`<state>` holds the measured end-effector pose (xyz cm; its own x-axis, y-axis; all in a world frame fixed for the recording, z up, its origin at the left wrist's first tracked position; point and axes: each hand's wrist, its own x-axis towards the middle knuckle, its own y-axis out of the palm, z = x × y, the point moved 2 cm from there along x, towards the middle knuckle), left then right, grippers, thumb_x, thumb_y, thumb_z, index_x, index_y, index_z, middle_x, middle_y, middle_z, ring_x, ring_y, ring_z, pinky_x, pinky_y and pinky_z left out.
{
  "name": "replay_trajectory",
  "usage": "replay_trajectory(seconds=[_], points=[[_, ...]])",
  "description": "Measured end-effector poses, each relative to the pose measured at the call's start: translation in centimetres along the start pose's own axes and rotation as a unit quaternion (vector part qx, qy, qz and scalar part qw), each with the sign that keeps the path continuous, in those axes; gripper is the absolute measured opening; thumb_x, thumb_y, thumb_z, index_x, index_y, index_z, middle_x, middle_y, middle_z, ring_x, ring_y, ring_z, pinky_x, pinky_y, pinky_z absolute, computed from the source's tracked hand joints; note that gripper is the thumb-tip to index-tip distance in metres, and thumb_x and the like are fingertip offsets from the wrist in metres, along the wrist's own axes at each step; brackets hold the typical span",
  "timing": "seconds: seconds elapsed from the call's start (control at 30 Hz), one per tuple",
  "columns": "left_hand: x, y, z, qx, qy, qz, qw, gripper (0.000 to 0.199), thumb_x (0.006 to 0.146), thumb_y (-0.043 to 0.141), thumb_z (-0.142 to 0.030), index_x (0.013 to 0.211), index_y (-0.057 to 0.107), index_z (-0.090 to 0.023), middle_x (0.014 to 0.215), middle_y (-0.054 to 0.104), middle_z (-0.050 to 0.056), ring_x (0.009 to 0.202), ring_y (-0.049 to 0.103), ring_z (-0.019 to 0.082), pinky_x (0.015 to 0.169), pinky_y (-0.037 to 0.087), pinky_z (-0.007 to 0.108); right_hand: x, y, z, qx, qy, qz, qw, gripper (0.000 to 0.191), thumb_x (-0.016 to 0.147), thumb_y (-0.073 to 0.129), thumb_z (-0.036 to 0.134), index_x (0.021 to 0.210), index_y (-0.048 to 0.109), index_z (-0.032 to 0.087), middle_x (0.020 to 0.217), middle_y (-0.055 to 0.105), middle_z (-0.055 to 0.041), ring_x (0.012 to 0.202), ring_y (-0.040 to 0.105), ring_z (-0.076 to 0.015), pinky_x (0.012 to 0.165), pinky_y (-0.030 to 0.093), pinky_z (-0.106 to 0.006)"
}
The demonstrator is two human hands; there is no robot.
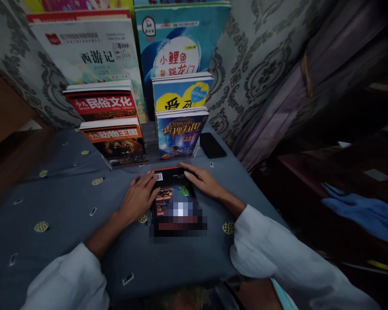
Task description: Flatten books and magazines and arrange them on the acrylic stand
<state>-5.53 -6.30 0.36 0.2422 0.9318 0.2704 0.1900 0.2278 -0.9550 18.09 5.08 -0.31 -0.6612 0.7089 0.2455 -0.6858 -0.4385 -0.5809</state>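
Observation:
A dark book (174, 193) with a barcode and small colour pictures lies flat on the cloth-covered table, its lower part blurred by pixelation. My left hand (140, 196) rests on its left edge, fingers spread over the barcode corner. At the upper right corner, my right hand (203, 181) touches the book with its fingers stretched out. Behind it stand an orange book with a lion (121, 146) and a blue book (179, 135), both upright at the front of two rows.
More books rise behind, among them a red one (103, 103), a yellow and blue one (181, 94), a pale one (90, 56) and a teal one (181, 43). A black phone (212, 145) lies right of the rows. Patterned fabric hangs behind.

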Motion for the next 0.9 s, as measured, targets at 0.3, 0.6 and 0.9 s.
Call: replay_trajectory(seconds=[0.3,0.6,0.9], points=[[1.6,0.3,0.2,-0.021,0.029,0.035,0.999,0.055,0.104,0.035,-0.052,0.147,0.046,-0.020,0.157,0.042,0.014,0.147,0.037,0.029,0.120,0.026,0.059,0.1,-1.0,0.1,0.075,0.021,0.004,0.997,0.061,0.097,0.039,0.068,0.143,0.055,0.030,0.145,0.059,-0.0057,0.136,0.053,-0.0288,0.118,0.035,-0.056],[5.2,0.9,-1.5,-0.043,0.108,0.089,0.989,0.057,0.105,0.034,-0.050,0.150,0.042,-0.016,0.159,0.039,0.013,0.150,0.033,0.024,0.123,0.025,0.050,0.4,-1.0,-0.3,0.102,0.026,0.005,0.994,0.068,0.094,0.039,0.074,0.141,0.057,0.029,0.147,0.057,-0.0058,0.139,0.050,-0.0282,0.121,0.031,-0.055],[7.1,1.6,-3.2,-0.057,0.174,0.102,0.978,0.052,0.106,0.033,-0.042,0.151,0.040,-0.017,0.159,0.039,0.012,0.150,0.032,0.021,0.122,0.025,0.049,0.8,-1.3,-0.4,0.102,0.019,0.009,0.995,0.068,0.095,0.036,0.073,0.143,0.055,0.027,0.148,0.056,-0.0068,0.139,0.049,-0.0268,0.122,0.030,-0.053]])
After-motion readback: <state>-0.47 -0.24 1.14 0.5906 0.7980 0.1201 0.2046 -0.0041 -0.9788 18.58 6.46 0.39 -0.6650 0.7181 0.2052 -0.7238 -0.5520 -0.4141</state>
